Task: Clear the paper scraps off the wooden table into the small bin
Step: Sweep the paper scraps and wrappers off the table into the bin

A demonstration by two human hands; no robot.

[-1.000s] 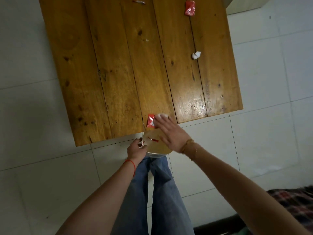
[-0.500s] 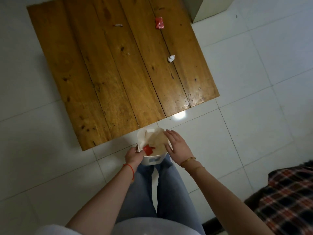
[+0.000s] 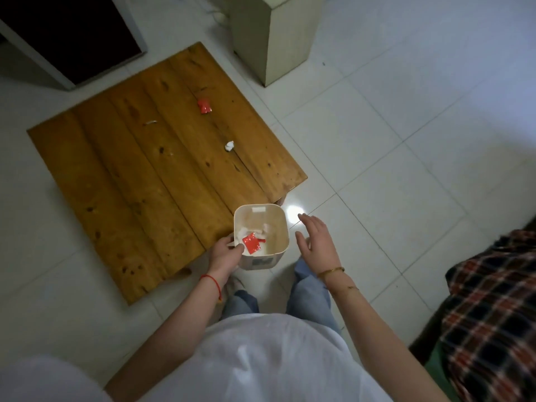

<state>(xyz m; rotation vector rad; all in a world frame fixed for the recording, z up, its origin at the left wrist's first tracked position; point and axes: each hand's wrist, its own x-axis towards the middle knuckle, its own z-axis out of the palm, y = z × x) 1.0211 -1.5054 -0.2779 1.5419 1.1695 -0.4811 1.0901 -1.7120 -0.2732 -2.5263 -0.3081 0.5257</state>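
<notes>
The wooden table (image 3: 145, 184) filled the left and centre of the view, low over pale floor tiles (image 3: 406, 140), with a cream pedestal (image 3: 272, 39) beyond its far right corner and a plaid cloth (image 3: 493, 300) at the near right. The small bin (image 3: 261, 258), cream and square-mouthed, was held just off the table's near right corner. A second earlier it had been tucked under the table's near edge while the right hand swept a red scrap toward it; that red scrap (image 3: 251, 242) now lay inside on white crumpled paper (image 3: 266, 229), so one sweep had landed, and the bin had come away from the edge.

The left hand (image 3: 224, 253) was closed around the bin's near left wall, thumb over the rim. The right hand (image 3: 316, 242) hovered just right of the bin, fingers spread and loose, holding nothing.

Three pieces remained on the far half of the table: a red wrapper (image 3: 204, 105), a white paper ball (image 3: 229, 145) nearer and to its right, and a thin pale sliver (image 3: 150, 122) to the left. The job looked roughly half done.

A dark label on the bin's near face was too blurred to read, and any print on the red wrappers could not be made out.
</notes>
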